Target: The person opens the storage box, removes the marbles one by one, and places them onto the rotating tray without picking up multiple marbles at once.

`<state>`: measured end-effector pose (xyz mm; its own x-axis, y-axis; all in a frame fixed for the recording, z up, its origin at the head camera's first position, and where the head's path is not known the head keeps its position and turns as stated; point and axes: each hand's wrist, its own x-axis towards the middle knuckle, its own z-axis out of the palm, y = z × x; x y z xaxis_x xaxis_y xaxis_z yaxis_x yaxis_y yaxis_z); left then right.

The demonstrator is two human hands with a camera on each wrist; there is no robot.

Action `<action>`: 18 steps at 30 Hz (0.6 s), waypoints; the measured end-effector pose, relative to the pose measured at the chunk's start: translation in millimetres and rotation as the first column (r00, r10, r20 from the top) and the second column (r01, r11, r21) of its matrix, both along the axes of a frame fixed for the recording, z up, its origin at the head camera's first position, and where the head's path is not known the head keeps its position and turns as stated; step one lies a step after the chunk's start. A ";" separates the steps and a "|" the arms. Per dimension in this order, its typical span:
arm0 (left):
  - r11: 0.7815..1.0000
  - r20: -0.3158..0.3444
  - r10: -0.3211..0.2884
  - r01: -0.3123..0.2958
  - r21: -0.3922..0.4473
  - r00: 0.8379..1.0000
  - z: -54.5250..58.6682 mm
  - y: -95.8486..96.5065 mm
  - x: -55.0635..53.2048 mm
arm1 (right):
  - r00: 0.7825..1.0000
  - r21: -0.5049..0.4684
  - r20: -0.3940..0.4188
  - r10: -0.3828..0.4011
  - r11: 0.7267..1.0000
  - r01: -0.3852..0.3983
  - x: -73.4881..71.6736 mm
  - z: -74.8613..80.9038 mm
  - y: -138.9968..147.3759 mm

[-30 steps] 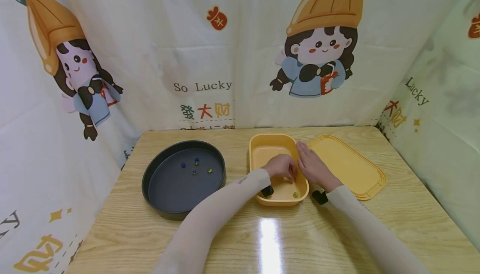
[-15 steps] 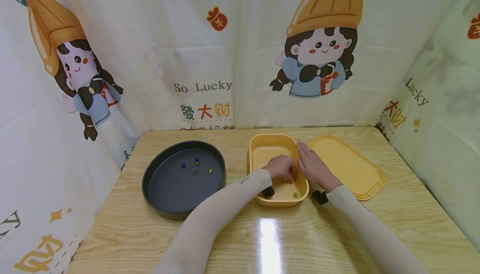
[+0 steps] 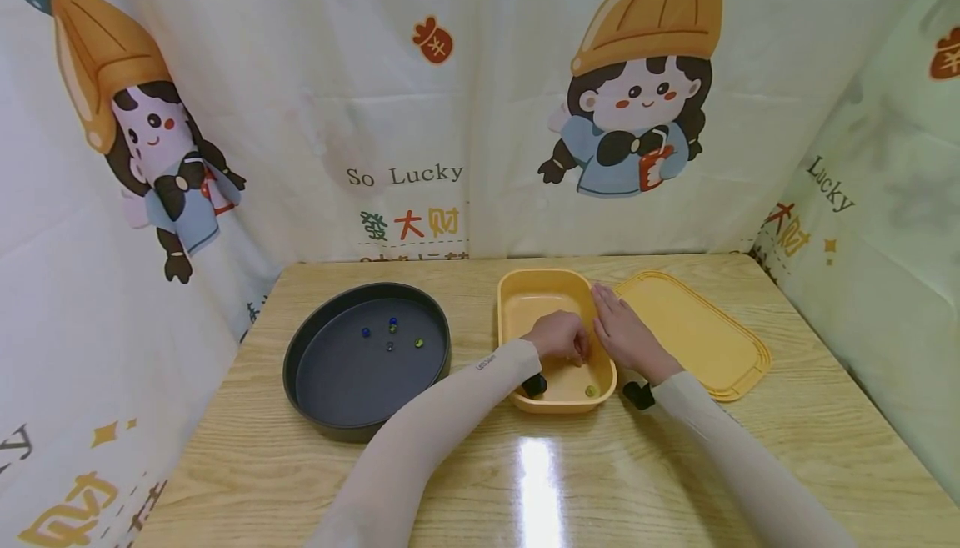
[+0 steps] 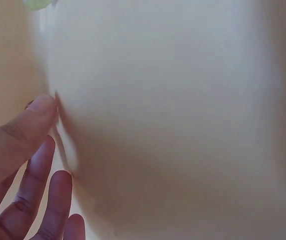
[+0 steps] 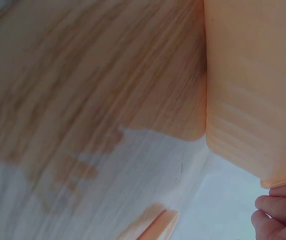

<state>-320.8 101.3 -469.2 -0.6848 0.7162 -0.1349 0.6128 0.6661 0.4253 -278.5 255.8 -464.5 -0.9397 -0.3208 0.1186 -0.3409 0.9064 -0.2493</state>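
My left hand (image 3: 558, 336) reaches down into the yellow-orange box (image 3: 521, 279), its fingers curved by the right inner wall. In the left wrist view, the thumb and fingertips (image 4: 43, 105) touch the box where floor meets wall. A small dark edge shows behind the thumb tip; whether it is a pinched marble cannot be made out. A yellow-green marble (image 3: 591, 391) lies in the box's near right corner. My right hand (image 3: 626, 333) lies with straight fingers against the box's right side, and in the right wrist view its fingers (image 5: 278, 207) touch the rim.
A round dark pan (image 3: 352, 381) stands on the left of the wooden table (image 3: 480, 481). Several marbles lie in it, among them a blue marble (image 3: 366, 333) and a green marble (image 3: 419, 343). The yellow lid (image 3: 697, 335) lies flat right of the box. A printed curtain (image 3: 495, 114) hangs behind.
Both hands stay nearly still at the box. The whole view shifts very slightly.
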 end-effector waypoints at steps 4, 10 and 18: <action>0.999 -0.018 0.002 -0.001 0.043 1.000 2.1 -3.4 -2.1 | 1.000 -0.010 0.005 0.000 1.000 0.000 -0.5 -1.2 0.0; 0.988 -0.004 -0.011 0.012 0.154 1.000 7.1 -10.4 -5.4 | 1.000 -0.009 0.009 0.000 1.000 0.000 -0.2 -2.0 -0.3; 0.974 0.008 0.023 -0.024 0.225 1.000 12.5 -20.0 -9.9 | 1.000 -0.005 -0.021 0.001 1.000 -0.001 -0.7 -2.5 -0.6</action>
